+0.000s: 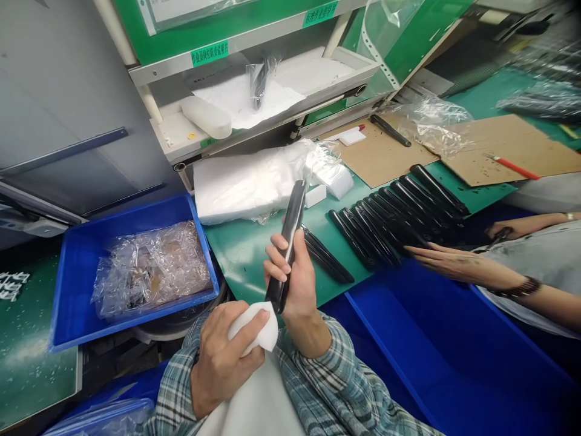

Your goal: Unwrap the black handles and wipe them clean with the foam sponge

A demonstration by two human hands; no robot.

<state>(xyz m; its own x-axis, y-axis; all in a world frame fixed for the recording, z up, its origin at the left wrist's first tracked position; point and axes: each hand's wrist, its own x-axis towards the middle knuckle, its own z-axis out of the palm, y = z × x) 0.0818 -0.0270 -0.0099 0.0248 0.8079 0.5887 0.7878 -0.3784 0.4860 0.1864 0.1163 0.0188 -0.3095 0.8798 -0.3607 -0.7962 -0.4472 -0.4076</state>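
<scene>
We're gripping a long glossy black bar (292, 227), prob. plastic, in closed R hand (293, 275); closed L hand (224, 357) is clutching white foam pad (255, 329) at bar's lower end.

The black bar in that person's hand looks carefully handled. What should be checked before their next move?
Right hand gripping the glossy black bar: ok.
Left hand holding the white foam pad: ok.
Pad touching the bar's lower end: cannot tell.
Bar's surface free of marks: cannot tell, glare hides it.
Other black bars lined up on the green mat: ok.
Co-worker's hand apart from the person's hands: ok.
</scene>
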